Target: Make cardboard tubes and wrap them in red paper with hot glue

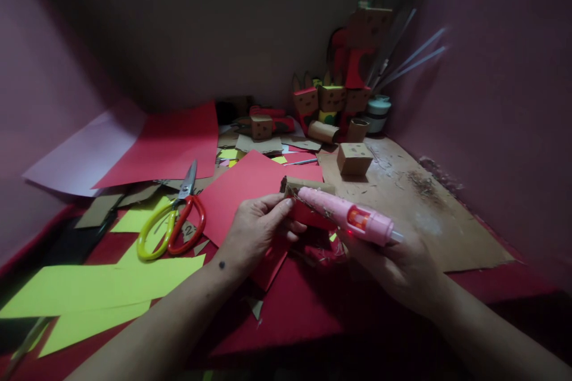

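Note:
My right hand point(402, 274) is wrapped round a pink hot glue gun point(333, 205), with a clear glue stick poking out of its back end and a small red light lit. The gun's tip points left, close to the fingers of my left hand point(263, 220). Between thumb and fingers, my left hand grips a brown cardboard tube point(308, 183), partly hidden behind the glue gun. Red paper point(315, 214) shows just below the tube; whether it is attached cannot be made out. Larger sheets of red paper point(250, 190) lie under and behind my left hand.
Scissors point(172, 220) with yellow and red handles rest on yellow paper strips point(102, 286) at left. A cardboard box head point(354, 159) stands on a cardboard sheet point(447, 238) at right. Eared cardboard figures point(330, 98) and a jar point(378, 114) of glue sticks stand behind.

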### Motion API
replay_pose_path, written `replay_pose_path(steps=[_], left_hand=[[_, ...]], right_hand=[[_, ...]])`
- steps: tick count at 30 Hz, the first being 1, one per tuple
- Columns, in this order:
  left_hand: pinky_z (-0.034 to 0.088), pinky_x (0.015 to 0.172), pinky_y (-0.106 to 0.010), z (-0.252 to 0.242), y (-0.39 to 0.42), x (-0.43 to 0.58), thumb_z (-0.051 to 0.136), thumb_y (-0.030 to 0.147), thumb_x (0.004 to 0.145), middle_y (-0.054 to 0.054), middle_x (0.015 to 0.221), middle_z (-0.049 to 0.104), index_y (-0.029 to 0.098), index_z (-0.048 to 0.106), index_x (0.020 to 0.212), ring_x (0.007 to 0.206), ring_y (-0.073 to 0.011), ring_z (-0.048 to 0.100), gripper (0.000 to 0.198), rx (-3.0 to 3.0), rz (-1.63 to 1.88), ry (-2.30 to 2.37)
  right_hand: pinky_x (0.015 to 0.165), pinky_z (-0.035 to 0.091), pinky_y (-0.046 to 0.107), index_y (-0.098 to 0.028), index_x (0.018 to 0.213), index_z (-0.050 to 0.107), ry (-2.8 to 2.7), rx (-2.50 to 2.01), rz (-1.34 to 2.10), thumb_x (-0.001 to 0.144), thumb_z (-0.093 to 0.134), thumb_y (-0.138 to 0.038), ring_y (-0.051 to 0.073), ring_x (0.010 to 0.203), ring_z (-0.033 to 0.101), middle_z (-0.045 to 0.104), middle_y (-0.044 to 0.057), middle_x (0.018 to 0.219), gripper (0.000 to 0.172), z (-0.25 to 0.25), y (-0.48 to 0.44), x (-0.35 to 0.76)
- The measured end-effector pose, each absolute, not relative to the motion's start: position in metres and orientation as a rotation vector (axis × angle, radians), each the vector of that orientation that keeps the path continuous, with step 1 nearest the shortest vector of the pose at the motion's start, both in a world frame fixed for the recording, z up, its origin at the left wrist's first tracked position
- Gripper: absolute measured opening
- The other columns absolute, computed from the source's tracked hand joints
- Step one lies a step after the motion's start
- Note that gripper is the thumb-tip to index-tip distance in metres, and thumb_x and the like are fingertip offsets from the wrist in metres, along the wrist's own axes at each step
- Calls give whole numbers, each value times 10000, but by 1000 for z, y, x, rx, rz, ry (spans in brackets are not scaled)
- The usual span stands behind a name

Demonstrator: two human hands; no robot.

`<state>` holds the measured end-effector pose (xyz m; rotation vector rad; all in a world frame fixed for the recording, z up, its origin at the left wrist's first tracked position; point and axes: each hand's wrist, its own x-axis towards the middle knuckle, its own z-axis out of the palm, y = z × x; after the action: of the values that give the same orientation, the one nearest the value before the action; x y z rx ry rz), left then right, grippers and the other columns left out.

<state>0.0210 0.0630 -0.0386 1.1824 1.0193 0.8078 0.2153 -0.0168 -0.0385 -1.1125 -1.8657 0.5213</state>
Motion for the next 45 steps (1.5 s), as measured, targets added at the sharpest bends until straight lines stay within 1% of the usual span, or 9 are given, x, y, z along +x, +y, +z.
replay_pose_path(steps=[4, 7, 13, 19, 26, 29, 35, 39, 45], left_hand=[[538, 563, -225, -34, 60, 22, 622, 312, 852, -85, 654, 736, 103, 727, 1054, 601, -164, 689, 309, 1199, 800, 1042], [534, 557, -214, -31, 58, 22, 607, 298, 869, -80, 649, 734, 96, 716, 1077, 589, -152, 683, 310, 1195, 797, 1068], [520, 544, -208, -35, 59, 22, 639, 337, 850, -64, 635, 725, 115, 723, 992, 522, -125, 646, 276, 1193, 821, 1067], [529, 534, -234, -37, 59, 20, 635, 347, 847, -77, 658, 741, 130, 718, 1003, 518, -149, 661, 280, 1193, 792, 1057], [511, 495, -205, -31, 60, 22, 607, 283, 872, -83, 651, 745, 101, 718, 1031, 485, -131, 648, 266, 1192, 788, 1091], [517, 504, -207, -30, 59, 22, 613, 284, 868, -81, 643, 742, 98, 714, 1061, 492, -133, 649, 287, 1186, 802, 1103], [529, 518, -215, -31, 60, 22, 641, 318, 843, -83, 653, 743, 110, 729, 1046, 505, -140, 653, 303, 1205, 814, 1099], [534, 520, -221, -31, 60, 22, 647, 339, 835, -87, 649, 741, 112, 731, 1013, 509, -145, 652, 301, 1200, 813, 1112], [522, 507, -211, -31, 59, 20, 660, 381, 826, -79, 661, 743, 116, 722, 988, 503, -135, 643, 316, 1211, 807, 1129]], right_hand=[[959, 543, 387, -263, 1373, 534, -1838, -1122, 521, 931, 522, -204, 250, 1104, 638, 660, 55, 1219, 446, -42, -17, 216], [945, 552, 396, -265, 1339, 564, -1817, -1125, 510, 930, 530, -223, 261, 1109, 639, 686, 52, 1165, 412, -42, -17, 217], [962, 543, 398, -258, 1364, 549, -1828, -1162, 531, 942, 518, -234, 255, 1092, 649, 681, 56, 1190, 424, -42, -20, 221], [1014, 518, 396, -294, 1439, 456, -1839, -1128, 507, 937, 522, -196, 245, 1212, 585, 595, 31, 1354, 516, -48, -20, 225], [1153, 366, 437, -273, 1446, 448, -1819, -1153, 601, 955, 483, -175, 253, 1350, 458, 509, 31, 1450, 502, -42, -22, 225], [1139, 389, 434, -277, 1426, 477, -1798, -1164, 635, 960, 471, -178, 254, 1337, 475, 516, 29, 1443, 476, -42, -25, 226], [1045, 495, 401, -289, 1398, 512, -1753, -1187, 525, 924, 547, -174, 250, 1238, 574, 607, 21, 1348, 489, -52, -29, 234], [1069, 470, 394, -274, 1428, 474, -1746, -1187, 562, 933, 535, -176, 248, 1267, 548, 550, 27, 1411, 508, -51, -30, 236], [1108, 427, 409, -292, 1397, 515, -1671, -1162, 662, 956, 500, -213, 259, 1288, 529, 551, 6, 1410, 449, -45, -33, 237]])
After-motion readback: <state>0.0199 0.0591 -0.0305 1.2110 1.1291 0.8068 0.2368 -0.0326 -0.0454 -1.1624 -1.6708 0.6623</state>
